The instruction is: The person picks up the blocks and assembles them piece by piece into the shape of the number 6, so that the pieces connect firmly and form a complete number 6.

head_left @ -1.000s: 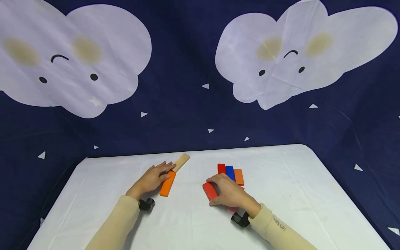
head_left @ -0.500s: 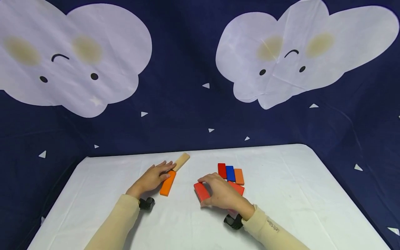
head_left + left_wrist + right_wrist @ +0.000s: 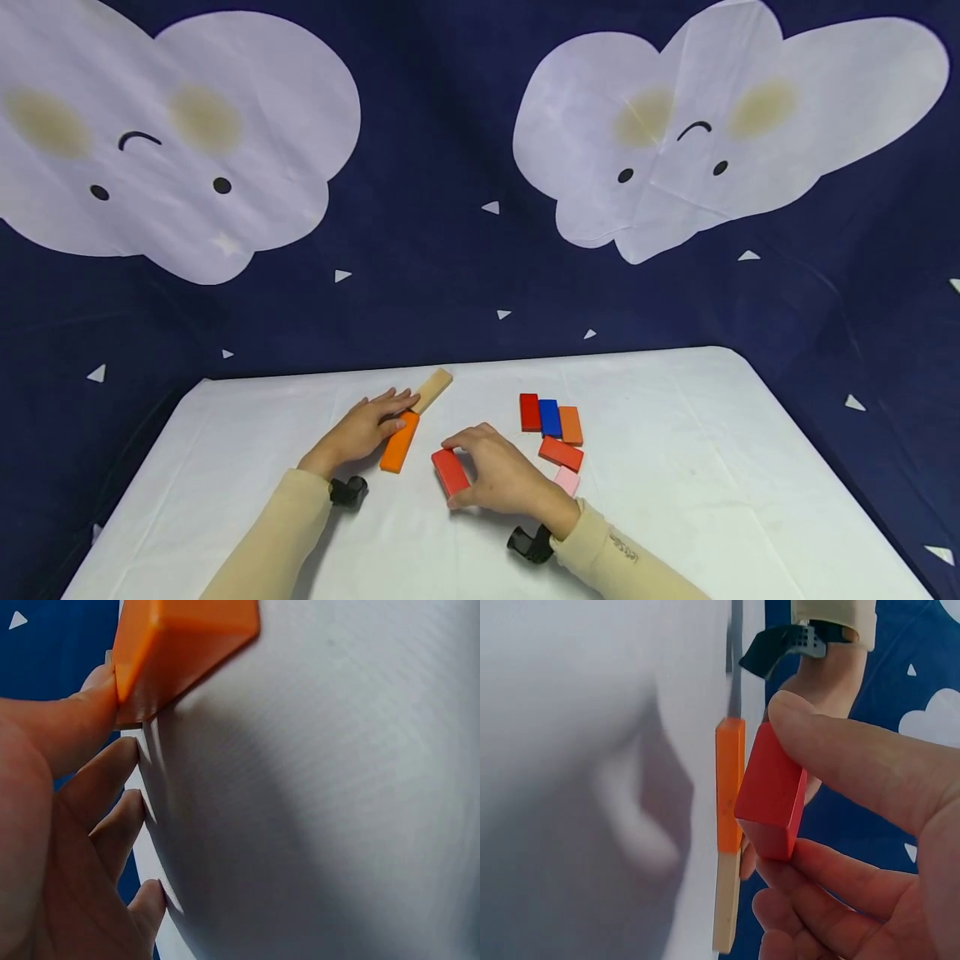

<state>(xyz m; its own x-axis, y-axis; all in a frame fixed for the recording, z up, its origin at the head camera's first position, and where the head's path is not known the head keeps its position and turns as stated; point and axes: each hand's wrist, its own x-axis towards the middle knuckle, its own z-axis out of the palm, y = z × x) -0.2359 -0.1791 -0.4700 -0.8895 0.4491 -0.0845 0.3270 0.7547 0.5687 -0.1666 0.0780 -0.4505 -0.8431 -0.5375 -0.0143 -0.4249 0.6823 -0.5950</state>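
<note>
My right hand (image 3: 504,477) pinches a red rectangular block (image 3: 450,472) between thumb and fingertips, over the middle of the table. In the right wrist view the red block (image 3: 771,776) is tilted, thumb at its upper end and fingers at its lower end. Left of it, an orange block (image 3: 400,443) and a plain wooden block (image 3: 432,389) lie end to end in a slanting line. My left hand (image 3: 360,432) rests where these two meet, fingers stretched out. Its thumb touches the side of the orange block (image 3: 180,656) in the left wrist view, the other fingertips reaching the cloth.
Right of the right hand lies a group of blocks: dark red (image 3: 529,412), blue (image 3: 550,418) and orange (image 3: 571,426) side by side, then a red one (image 3: 561,453) and a pink one (image 3: 567,480). A white cloth (image 3: 675,467) covers the table; a dark blue backdrop (image 3: 427,200) hangs behind.
My right hand has carried the red block leftward from the group toward the orange block, uncovering the other red and pink blocks. The left hand has stayed in place.
</note>
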